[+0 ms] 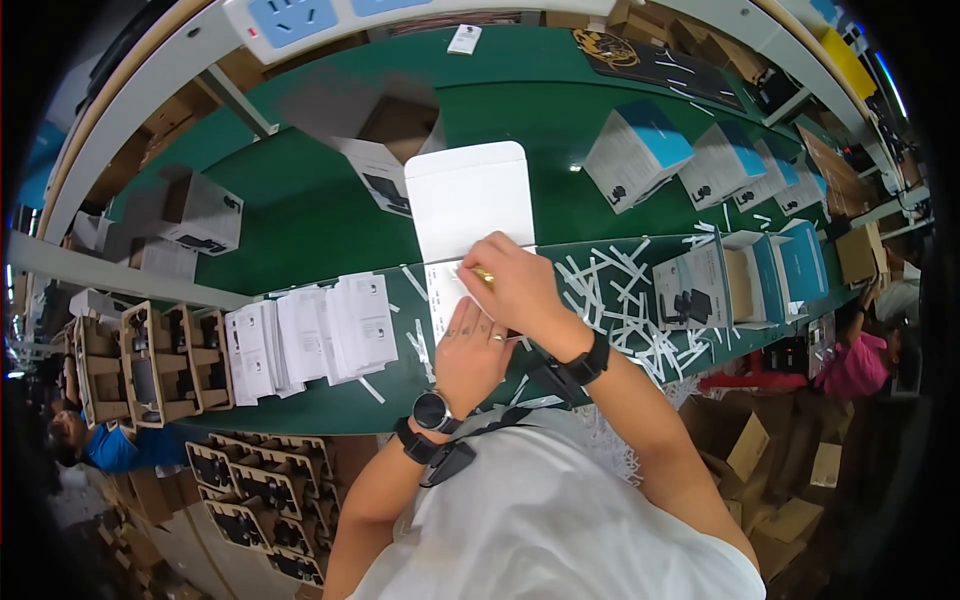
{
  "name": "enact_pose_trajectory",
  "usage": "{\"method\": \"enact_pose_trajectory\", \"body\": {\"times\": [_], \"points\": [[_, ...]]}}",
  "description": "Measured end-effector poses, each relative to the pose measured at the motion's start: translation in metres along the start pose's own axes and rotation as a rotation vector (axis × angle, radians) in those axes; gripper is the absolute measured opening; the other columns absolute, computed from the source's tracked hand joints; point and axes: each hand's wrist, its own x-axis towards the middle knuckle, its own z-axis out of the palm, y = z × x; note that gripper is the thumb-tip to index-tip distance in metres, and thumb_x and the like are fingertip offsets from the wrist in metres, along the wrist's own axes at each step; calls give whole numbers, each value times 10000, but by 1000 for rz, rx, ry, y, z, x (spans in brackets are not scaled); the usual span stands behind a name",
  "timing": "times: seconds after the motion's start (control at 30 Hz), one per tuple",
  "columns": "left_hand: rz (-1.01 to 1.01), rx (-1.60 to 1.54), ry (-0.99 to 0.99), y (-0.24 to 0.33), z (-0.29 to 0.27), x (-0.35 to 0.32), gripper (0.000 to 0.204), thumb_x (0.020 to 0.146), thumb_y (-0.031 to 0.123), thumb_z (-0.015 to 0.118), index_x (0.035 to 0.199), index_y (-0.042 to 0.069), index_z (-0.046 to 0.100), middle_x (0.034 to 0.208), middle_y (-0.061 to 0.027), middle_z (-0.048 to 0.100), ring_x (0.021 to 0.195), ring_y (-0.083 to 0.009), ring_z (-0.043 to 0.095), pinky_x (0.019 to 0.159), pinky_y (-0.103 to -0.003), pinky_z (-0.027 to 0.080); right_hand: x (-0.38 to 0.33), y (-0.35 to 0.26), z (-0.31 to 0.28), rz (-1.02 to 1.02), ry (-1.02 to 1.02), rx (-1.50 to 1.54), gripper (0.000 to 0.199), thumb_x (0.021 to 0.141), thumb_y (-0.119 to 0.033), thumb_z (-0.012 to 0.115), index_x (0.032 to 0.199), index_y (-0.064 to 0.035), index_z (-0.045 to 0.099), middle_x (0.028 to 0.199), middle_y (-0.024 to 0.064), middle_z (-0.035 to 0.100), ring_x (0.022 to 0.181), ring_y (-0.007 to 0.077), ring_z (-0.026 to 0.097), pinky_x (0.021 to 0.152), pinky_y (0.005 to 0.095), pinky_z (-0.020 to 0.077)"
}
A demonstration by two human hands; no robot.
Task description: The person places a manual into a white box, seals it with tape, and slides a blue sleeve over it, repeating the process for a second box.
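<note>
A white carton (468, 200) lies before me on the green bench, its lid flap raised away from me. Its lower panel (440, 300) with small dark print is partly covered by my hands. My left hand (470, 352) rests on the near part of the carton, fingers stretched out flat. Just above it, my right hand (512, 288) is closed, fingers curled and pinched over the panel. Something small and yellow shows at its fingertips; what it is cannot be made out. I wear a watch on the left wrist and dark straps on both wrists.
Stacked white booklets (360, 325) and brown moulded trays (160, 365) stand at left. Loose white paper strips (625, 300) litter the bench at right, beside a white-and-blue carton (690, 285). Several similar cartons (635, 155) stand behind. A grey-white carton (385, 150) stands open, far left. Other people work at both sides.
</note>
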Motion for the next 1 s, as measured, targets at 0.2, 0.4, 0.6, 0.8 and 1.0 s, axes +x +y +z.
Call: {"method": "enact_pose_trajectory", "body": {"times": [0.2, 0.4, 0.6, 0.8, 1.0], "points": [[-15, -63, -27, -8, 5, -9, 394, 797, 177, 749, 1144, 3, 680, 1147, -186, 674, 1151, -377, 622, 1064, -474, 455, 10, -8, 30, -89, -83, -96, 228, 811, -302, 785, 861, -133, 640, 897, 22, 628, 705, 282, 660, 605, 385, 528], [-26, -81, -84, -12, -1, -11, 404, 755, 179, 770, 1116, 23, 678, 1146, -169, 660, 1144, -353, 618, 1055, -477, 462, 17, -3, 35, -204, -44, 478, 217, 841, -196, 789, 962, -99, 637, 894, 13, 632, 783, 185, 659, 690, 305, 528], [170, -94, -162, -12, -27, -5, 708, 798, 223, 761, 1432, 39, 507, 1527, -140, 464, 1388, -320, 465, 1135, -449, 395, 35, 108, -45, 597, 348, 1185, 663, 1019, -666, 305, 1056, -70, 594, 860, 47, 614, 704, 113, 560, 520, 252, 410], [85, -317, -302, -29, -48, 9, 674, 856, 408, 727, 1376, 15, 556, 1474, -193, 496, 1344, -387, 487, 1090, -481, 409, 18, 64, -45, 200, -500, 852, 290, 987, -347, 621, 976, -59, 644, 882, 42, 685, 754, 144, 644, 663, 283, 500], [-107, -745, -136, -36, -30, -15, 574, 854, 295, 773, 1331, 53, 564, 1251, -149, 625, 1137, -345, 611, 998, -434, 456, -17, -4, -56, -250, -382, 225, 175, 851, -219, 724, 965, -105, 656, 959, 52, 653, 784, 275, 657, 660, 358, 513]]}}
